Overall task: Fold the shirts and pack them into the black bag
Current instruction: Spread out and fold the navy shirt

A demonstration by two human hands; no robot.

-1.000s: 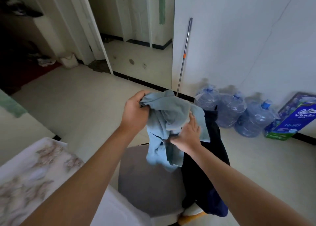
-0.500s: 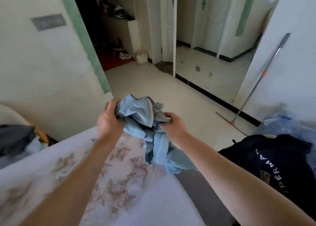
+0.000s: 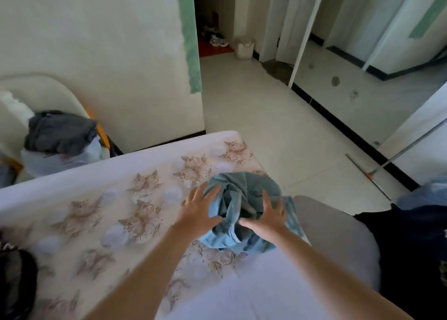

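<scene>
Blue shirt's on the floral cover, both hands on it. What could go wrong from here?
1. The blue shirt lies bunched at the floral cover's right edge, seemingly partly over it; spreading it there may drag it off.
2. The left hand and right hand rest on it with fingers spread, gripping nothing; flattening the bunch as it is would likely press creases in.

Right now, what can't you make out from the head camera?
Head view only.
Light blue shirt: crumpled; sleeves, collar hidden by folds, left hand, right hand.
Black thing, lower-left corner: cut off by frame; bag or not, cannot tell.
Dark garment, right edge: cut off, print unreadable.
</scene>
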